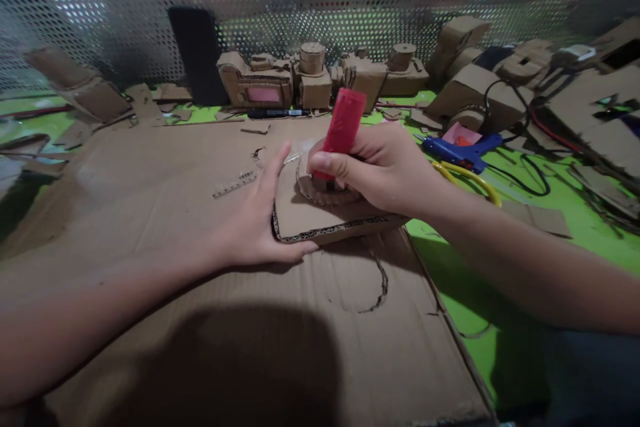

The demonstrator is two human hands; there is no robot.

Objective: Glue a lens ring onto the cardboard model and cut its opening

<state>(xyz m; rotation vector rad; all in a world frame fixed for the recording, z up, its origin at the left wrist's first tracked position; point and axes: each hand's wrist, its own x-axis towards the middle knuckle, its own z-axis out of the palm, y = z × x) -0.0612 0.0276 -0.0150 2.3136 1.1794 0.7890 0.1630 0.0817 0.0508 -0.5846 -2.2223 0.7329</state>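
Note:
My right hand (373, 170) grips a red box cutter (345, 117), its handle leaning up and slightly right. The cutter's lower end points down into a round corrugated cardboard ring (320, 197) on top of a small flat cardboard box (295, 220); the tip is hidden. My left hand (250, 227) clasps the left side of this box, thumb along the near edge and fingers at the far left. The box rests on a large cardboard sheet (150, 213) with a curved cut line (384, 280) near its right edge.
Cardboard camera models (270, 77) line the back, before a perforated metal screen (280, 7). A black phone-like slab (195, 57) stands there, with a black marker (277, 113) nearby. To the right lie a blue glue gun (463, 150), yellow loop handles (475, 180) and cardboard scraps (537, 219) on the green table (450, 267).

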